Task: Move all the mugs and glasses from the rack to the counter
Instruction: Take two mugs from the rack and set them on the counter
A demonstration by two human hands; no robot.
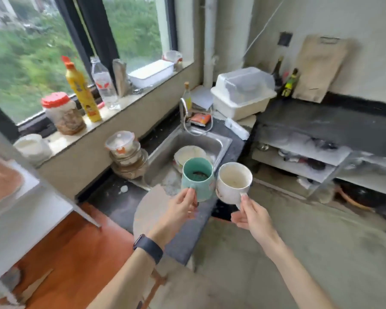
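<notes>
Above the front edge of the dark tabletop [112, 204], by the sink [218, 141], the left hand [178, 210] pinched the teal mug [197, 181] and the right hand [252, 217] the white mug [232, 184], fingers closed on each handle. Both mugs stood near upright, mouths up and tilted slightly toward the camera, almost touching. A good set-down likely meant lowering them level and apart onto bare tabletop.

A lived-in home kitchen is shown. A steel sink [187, 143] with a tap [183, 110] is set into a dark bench [112, 197], and dishes are piled in it. Bottles and jars are lined along the windowsill [112, 112], a covered dish rack [243, 92] is placed in the corner, and a chopping board [319, 68] is leaned against the wall.
</notes>
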